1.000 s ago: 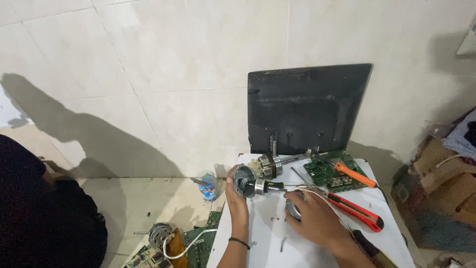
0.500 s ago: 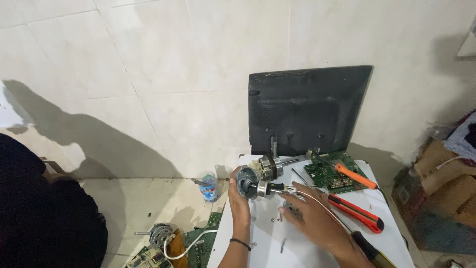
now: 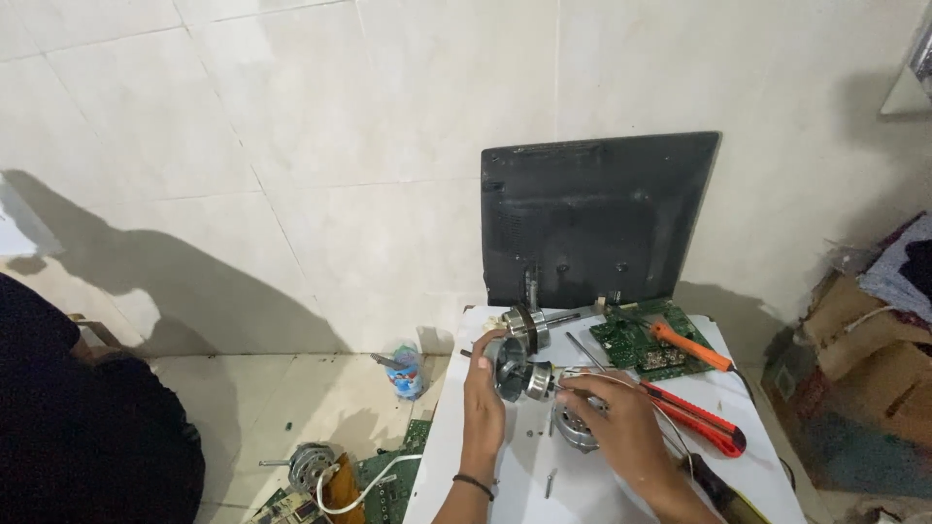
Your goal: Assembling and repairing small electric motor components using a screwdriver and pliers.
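My left hand (image 3: pixel 482 403) grips a round metal motor housing (image 3: pixel 512 367) held on edge above the white table (image 3: pixel 466 456). My right hand (image 3: pixel 612 422) pinches the shaft end of the same housing and partly covers a round motor winding (image 3: pixel 573 434) that lies on the table under it. A second metal rotor with a shaft (image 3: pixel 529 323) rests just behind the housing, apart from both hands.
A black monitor back (image 3: pixel 597 218) leans on the tiled wall. A green circuit board (image 3: pixel 641 340), an orange-handled screwdriver (image 3: pixel 691 346) and a red utility knife (image 3: pixel 697 417) lie right of my hands. Another person in black (image 3: pixel 87 427) sits at left. Motor parts (image 3: pixel 316 475) litter the floor.
My right hand has slid left from the winding on the table up to the housing's shaft. My left hand has tilted the housing slightly.
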